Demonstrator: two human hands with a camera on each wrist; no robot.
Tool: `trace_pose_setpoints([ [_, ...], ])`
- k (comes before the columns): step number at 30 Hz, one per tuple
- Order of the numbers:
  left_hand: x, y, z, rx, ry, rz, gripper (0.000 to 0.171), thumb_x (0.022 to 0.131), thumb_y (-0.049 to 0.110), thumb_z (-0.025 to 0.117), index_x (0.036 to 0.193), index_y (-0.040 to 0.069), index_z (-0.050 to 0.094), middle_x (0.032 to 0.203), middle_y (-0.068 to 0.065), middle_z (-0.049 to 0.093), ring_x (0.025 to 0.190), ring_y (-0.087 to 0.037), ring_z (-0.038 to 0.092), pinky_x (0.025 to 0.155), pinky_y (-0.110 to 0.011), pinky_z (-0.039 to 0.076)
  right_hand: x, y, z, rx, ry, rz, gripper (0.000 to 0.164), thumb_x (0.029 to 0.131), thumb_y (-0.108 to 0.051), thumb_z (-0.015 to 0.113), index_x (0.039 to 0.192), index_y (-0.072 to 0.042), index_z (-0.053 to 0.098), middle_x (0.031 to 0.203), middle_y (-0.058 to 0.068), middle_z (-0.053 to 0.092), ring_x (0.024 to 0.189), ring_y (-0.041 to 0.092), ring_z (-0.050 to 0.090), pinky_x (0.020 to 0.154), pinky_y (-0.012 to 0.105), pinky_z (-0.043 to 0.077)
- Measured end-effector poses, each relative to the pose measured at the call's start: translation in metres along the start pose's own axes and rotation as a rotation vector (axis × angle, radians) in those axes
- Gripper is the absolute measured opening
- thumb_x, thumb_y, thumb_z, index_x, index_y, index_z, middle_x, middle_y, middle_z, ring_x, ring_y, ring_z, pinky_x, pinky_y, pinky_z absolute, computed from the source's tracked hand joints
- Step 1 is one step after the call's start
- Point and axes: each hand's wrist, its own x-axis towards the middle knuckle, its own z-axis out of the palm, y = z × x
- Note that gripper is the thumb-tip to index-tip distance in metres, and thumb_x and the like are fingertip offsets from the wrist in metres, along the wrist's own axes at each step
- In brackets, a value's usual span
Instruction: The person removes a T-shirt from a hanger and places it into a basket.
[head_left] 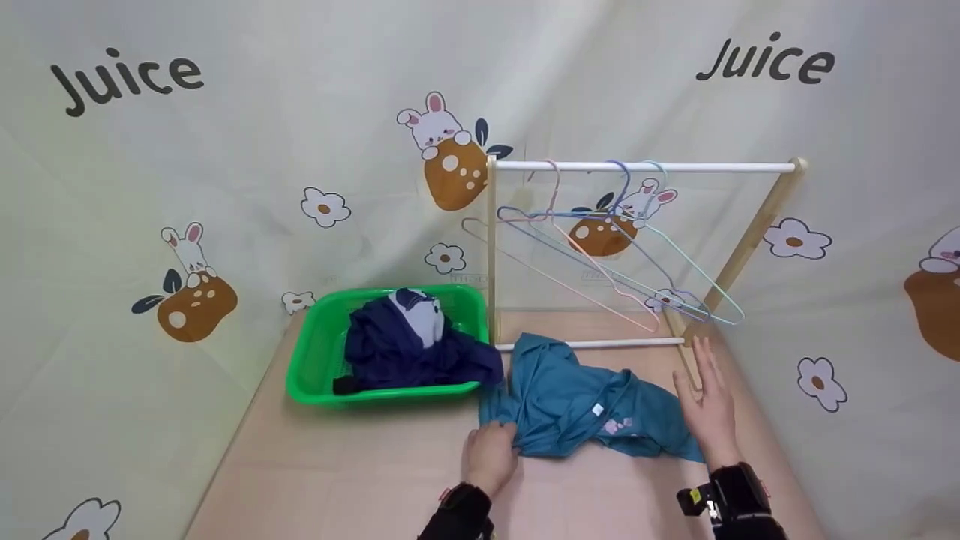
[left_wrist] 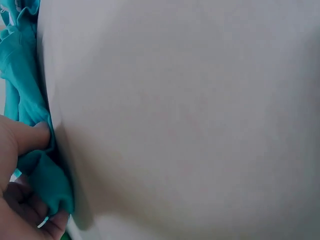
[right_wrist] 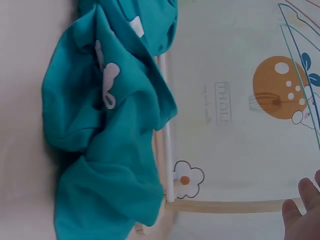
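Note:
A crumpled teal garment (head_left: pixel 570 405) lies on the table in front of the rack, with a small white tag and a pale pink print showing. My left hand (head_left: pixel 491 454) pinches its left edge; in the left wrist view the thumb and fingers hold a fold of the teal cloth (left_wrist: pixel 47 182). My right hand (head_left: pixel 709 409) is held with fingers spread at the garment's right end, gripping nothing. In the right wrist view only some fingertips (right_wrist: pixel 305 205) show at the lower right, apart from the teal cloth (right_wrist: pixel 120 125).
A green basket (head_left: pixel 300 367) at the left holds dark navy clothing (head_left: pixel 390 345) and a whitish piece. Behind the garment stands a wooden rack with a white top bar (head_left: pixel 720 167). Pink (head_left: pixel 600 270), purple (head_left: pixel 660 262) and mint (head_left: pixel 697 266) hangers hang from it. Patterned curtains enclose the table.

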Motion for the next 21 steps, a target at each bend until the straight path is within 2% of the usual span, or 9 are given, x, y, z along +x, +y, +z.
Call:
trace_pose_setpoints([
  [4, 0.001, -0.003, -0.005, -0.079, -0.01, -0.016, 0.024, 0.077, 0.017, 0.081, 0.086, 0.016, 0.059, 0.085, -0.004, 0.055, 0.083, -0.026, 0.061, 0.071, -0.043, 0.048, -0.009, 0.007, 0.002, -0.01, -0.026, 0.016, 0.065, 0.101, -0.025, 0.057, 0.158, -0.019, 0.027, 0.163, 0.012, 0.02, 0.146, 0.042, 0.019, 0.107, 0.072, 0.017],
  [8, 0.004, -0.008, -0.015, -0.199, 0.021, -0.032, 0.024, 0.079, 0.015, 0.079, 0.091, 0.015, 0.058, 0.091, -0.008, 0.056, 0.085, -0.029, 0.062, 0.071, -0.044, 0.051, -0.013, 0.01, 0.004, -0.025, -0.052, 0.02, 0.065, 0.102, -0.028, 0.056, 0.158, -0.02, 0.026, 0.163, 0.012, 0.02, 0.147, 0.04, 0.018, 0.108, 0.072, 0.017],
  [12, 0.007, -0.015, -0.03, -0.379, 0.101, -0.052, 0.023, 0.081, 0.007, 0.074, 0.089, 0.014, 0.054, 0.082, -0.006, 0.057, 0.076, -0.026, 0.061, 0.066, -0.041, 0.05, -0.013, 0.012, 0.005, -0.053, -0.087, 0.037, 0.065, 0.102, -0.032, 0.054, 0.159, -0.018, 0.025, 0.163, 0.011, 0.018, 0.147, 0.04, 0.016, 0.108, 0.072, 0.017],
  [15, 0.013, -0.02, -0.045, -0.522, 0.178, -0.085, 0.023, 0.082, 0.002, 0.069, 0.087, 0.014, 0.05, 0.073, -0.002, 0.054, 0.067, -0.019, 0.055, 0.06, -0.036, 0.047, -0.014, 0.012, 0.005, -0.065, -0.108, 0.044, 0.064, 0.102, -0.031, 0.055, 0.158, -0.014, 0.027, 0.163, 0.014, 0.018, 0.146, 0.043, 0.017, 0.107, 0.072, 0.017],
  [21, 0.029, -0.021, -0.086, -0.815, 0.295, -0.186, 0.019, 0.088, 0.002, 0.064, 0.086, 0.012, 0.047, 0.079, -0.002, 0.051, 0.074, -0.02, 0.049, 0.068, -0.034, 0.043, -0.015, 0.015, 0.009, -0.061, -0.127, 0.02, 0.062, 0.101, -0.028, 0.057, 0.155, -0.007, 0.032, 0.16, 0.021, 0.022, 0.144, 0.046, 0.02, 0.106, 0.072, 0.019],
])
